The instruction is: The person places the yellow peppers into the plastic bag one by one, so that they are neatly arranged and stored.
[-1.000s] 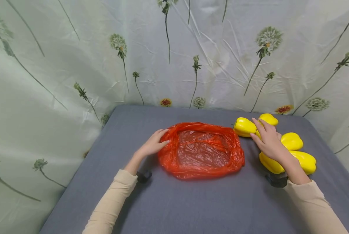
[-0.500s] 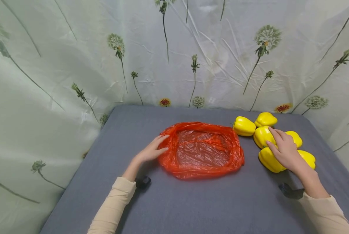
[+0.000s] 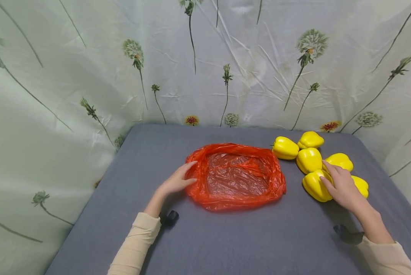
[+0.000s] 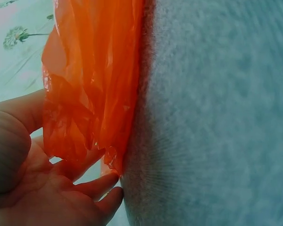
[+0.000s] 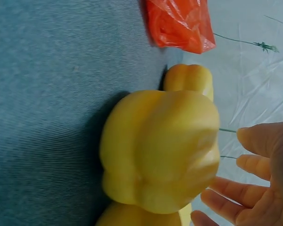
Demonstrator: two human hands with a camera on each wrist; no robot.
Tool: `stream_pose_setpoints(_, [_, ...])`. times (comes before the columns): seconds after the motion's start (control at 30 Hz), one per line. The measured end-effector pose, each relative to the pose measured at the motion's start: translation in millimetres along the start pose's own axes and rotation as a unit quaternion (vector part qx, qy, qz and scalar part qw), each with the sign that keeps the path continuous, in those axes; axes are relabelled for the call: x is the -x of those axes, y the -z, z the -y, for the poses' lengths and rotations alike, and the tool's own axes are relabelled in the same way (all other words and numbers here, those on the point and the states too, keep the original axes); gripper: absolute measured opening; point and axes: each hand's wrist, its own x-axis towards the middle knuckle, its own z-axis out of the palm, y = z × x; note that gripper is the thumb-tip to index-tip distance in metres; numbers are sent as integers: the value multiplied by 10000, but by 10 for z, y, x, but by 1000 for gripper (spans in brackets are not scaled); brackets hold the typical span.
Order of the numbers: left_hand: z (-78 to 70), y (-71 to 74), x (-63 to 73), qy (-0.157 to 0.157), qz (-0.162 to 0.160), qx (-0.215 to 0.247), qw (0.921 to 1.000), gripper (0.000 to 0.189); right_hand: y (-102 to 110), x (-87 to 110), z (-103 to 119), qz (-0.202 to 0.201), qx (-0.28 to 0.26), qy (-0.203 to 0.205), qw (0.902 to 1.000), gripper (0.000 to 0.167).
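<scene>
A red plastic bag (image 3: pixel 239 204) lies on the grey cloth-covered surface with its mouth spread wide and facing up. At its left rim is my left hand (image 3: pixel 176 181), fingers extended; in the left wrist view the fingers (image 4: pixel 98 186) lie against the bag's crumpled edge (image 4: pixel 92 84). On the right sit several yellow bell peppers. My right hand (image 3: pixel 343 187) hovers over the nearer ones with spread, lightly bent fingers, partly covering a pepper (image 3: pixel 361 186). Its fingertips reach beside the front pepper (image 3: pixel 316 186), which appears large in the right wrist view (image 5: pixel 160 150).
Farther back, a pepper (image 3: pixel 285 148) stands close to the bag's right end, beside another pepper (image 3: pixel 310 140) and a middle one (image 3: pixel 309 160). One more pepper (image 3: pixel 339 162) sits to the right. A dandelion-printed curtain (image 3: pixel 246 76) hangs behind the grey surface (image 3: pixel 246 244).
My right hand has moved right and toward me, from the back peppers to the nearer ones, uncovering the middle pepper. My left hand stays at the bag's left rim.
</scene>
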Motion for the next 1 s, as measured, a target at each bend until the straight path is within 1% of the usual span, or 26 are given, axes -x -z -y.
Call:
stream_pose_setpoints(0.13, [4,0,0,-66,-22,-10,10000,64,-43,28,-36,172,31,-55,9998,59])
stream_pose_setpoints(0.23, [13,-2,2,-43,-10,26,10000,65,-71,51,-44,152,91,-40,9998,60])
stream_pose_setpoints(0.4, [22,-3,20,60,27,189,9998,65,-112,93,-30,-156,176,34,9997,57])
stream_pose_setpoints(0.57, [21,-4,29,113,35,355,9993,65,-147,138,3,-406,141,-55,9991,58])
stream_pose_setpoints(0.73, [15,-7,0,47,18,372,9993,64,-175,196,33,-756,-90,-63,9971,56])
stream_pose_setpoints(0.8, [14,-9,-11,51,20,376,9993,64,-190,227,48,-809,-251,-79,9964,56])
stream_pose_setpoints(0.9, [13,-15,-23,68,44,408,9991,64,-215,280,74,-678,-446,-163,9966,59])
stream_pose_setpoints(1.0, [15,-23,-30,49,57,437,9990,64,-223,321,102,-409,-634,-221,9969,62])
